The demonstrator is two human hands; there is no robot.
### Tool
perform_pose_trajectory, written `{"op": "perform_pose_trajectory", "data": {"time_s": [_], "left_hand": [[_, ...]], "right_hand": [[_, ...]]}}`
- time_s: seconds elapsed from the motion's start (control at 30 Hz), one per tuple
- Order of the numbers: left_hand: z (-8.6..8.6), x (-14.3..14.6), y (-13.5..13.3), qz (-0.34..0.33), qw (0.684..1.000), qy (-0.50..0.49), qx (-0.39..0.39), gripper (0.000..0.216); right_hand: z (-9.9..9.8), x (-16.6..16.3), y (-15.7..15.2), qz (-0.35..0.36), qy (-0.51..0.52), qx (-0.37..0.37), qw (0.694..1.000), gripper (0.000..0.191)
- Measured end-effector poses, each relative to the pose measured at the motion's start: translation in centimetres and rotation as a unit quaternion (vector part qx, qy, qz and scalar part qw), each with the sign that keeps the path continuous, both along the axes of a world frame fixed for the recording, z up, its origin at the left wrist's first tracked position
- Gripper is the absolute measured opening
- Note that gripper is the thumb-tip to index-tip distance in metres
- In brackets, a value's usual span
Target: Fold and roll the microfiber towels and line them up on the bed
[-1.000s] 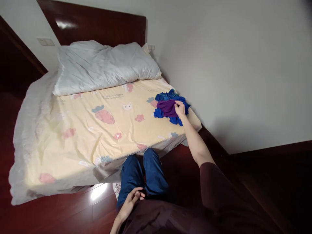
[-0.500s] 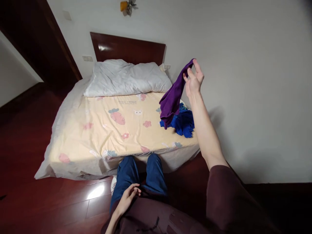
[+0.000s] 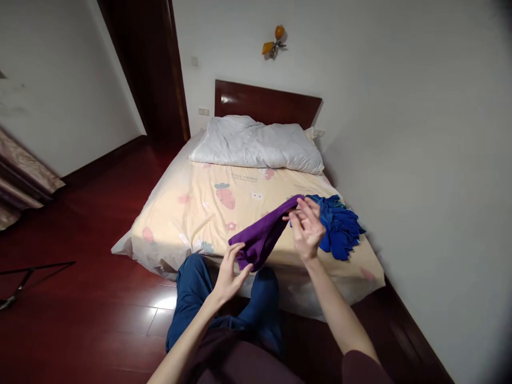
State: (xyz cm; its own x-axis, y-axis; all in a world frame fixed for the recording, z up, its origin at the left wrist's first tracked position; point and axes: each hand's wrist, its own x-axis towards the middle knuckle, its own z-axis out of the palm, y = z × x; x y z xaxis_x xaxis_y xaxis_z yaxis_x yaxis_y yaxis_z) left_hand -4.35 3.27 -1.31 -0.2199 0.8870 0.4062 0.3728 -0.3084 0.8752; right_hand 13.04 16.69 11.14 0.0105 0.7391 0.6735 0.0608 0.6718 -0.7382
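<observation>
A limp purple cloth [image 3: 262, 233] stretches slantwise between my two hands above the near edge of the bed. Its upper right end is pinched in the fingers of my right hand [image 3: 308, 226]. At the lower left end, the fingers and thumb of my left hand [image 3: 230, 272] are curved around the fabric, touching it with a gap between them. Just beyond my right hand, a heap of blue cloth [image 3: 342, 226] lies crumpled on the right side of the bed [image 3: 168, 213]. What kind of garment the purple cloth is, I cannot tell.
Folded white bedding [image 3: 260, 144] lies against the dark wooden headboard [image 3: 268, 101]. My knees [image 3: 266, 288] are close to the bed's front edge. A wall [image 3: 432, 186] runs along the right. At left are a curtain [image 3: 24, 181] and a thin dark stand [image 3: 28, 274] on the floor.
My right hand has lowered the purple cloth from above the blue heap toward me. My left hand has risen from my lap to its lower end. The view has turned left.
</observation>
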Motion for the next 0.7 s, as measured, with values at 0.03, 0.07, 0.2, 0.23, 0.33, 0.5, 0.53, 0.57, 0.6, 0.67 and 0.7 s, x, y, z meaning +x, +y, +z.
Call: {"op": "perform_pose_trajectory", "data": {"time_s": [0.03, 0.07, 0.2, 0.23, 0.33, 0.5, 0.53, 0.57, 0.6, 0.67, 0.7], "left_hand": [[1.1, 0.2, 0.9, 0.002, 0.999, 0.031, 0.020, 0.054], [2.0, 0.4, 1.7, 0.000, 0.998, 0.057, 0.033, 0.058], [3.1, 1.0, 2.4, -0.041, 0.993, 0.100, 0.041, 0.042], [2.9, 1.1, 2.0, -0.049, 0.993, 0.101, 0.036, 0.037], [1.9, 0.6, 0.0, -0.073, 0.991, 0.115, 0.004, 0.039], [2.2, -0.4, -3.1, -0.146, 0.976, 0.151, -0.053, 0.047], [2.6, -0.3, -3.4, -0.163, 0.973, 0.153, -0.064, 0.046], [2.9, 0.0, -3.6, -0.179, 0.969, 0.150, -0.074, 0.044], [3.3, 0.3, -3.7, -0.195, 0.967, 0.146, -0.081, 0.042], [3.7, 1.2, -3.5, -0.222, 0.962, 0.137, -0.083, 0.038], [3.8, 1.7, -3.3, -0.233, 0.959, 0.138, -0.080, 0.036]], "right_hand": [[-1.0, -0.6, -1.2, 0.002, 0.004, -0.022, 1.000, 0.041], [-2.0, -1.1, -2.6, 0.009, 0.006, -0.047, 0.999, 0.044], [-5.5, -2.5, -8.2, 0.044, 0.016, -0.134, 0.990, 0.051], [-6.3, -2.5, -9.5, 0.050, 0.019, -0.150, 0.987, 0.052], [-8.6, -1.9, -12.8, 0.032, 0.029, -0.189, 0.981, 0.049], [-12.2, 0.6, -15.7, -0.086, -0.008, -0.186, 0.979, 0.040], [-12.8, 1.2, -16.0, -0.115, -0.025, -0.163, 0.980, 0.040], [-13.3, 1.8, -16.1, -0.142, -0.041, -0.129, 0.981, 0.041], [-13.6, 2.4, -16.1, -0.164, -0.057, -0.087, 0.981, 0.041], [-13.8, 3.5, -15.8, -0.185, -0.083, -0.005, 0.979, 0.035], [-13.7, 4.1, -15.6, -0.188, -0.093, 0.024, 0.977, 0.030]]}}
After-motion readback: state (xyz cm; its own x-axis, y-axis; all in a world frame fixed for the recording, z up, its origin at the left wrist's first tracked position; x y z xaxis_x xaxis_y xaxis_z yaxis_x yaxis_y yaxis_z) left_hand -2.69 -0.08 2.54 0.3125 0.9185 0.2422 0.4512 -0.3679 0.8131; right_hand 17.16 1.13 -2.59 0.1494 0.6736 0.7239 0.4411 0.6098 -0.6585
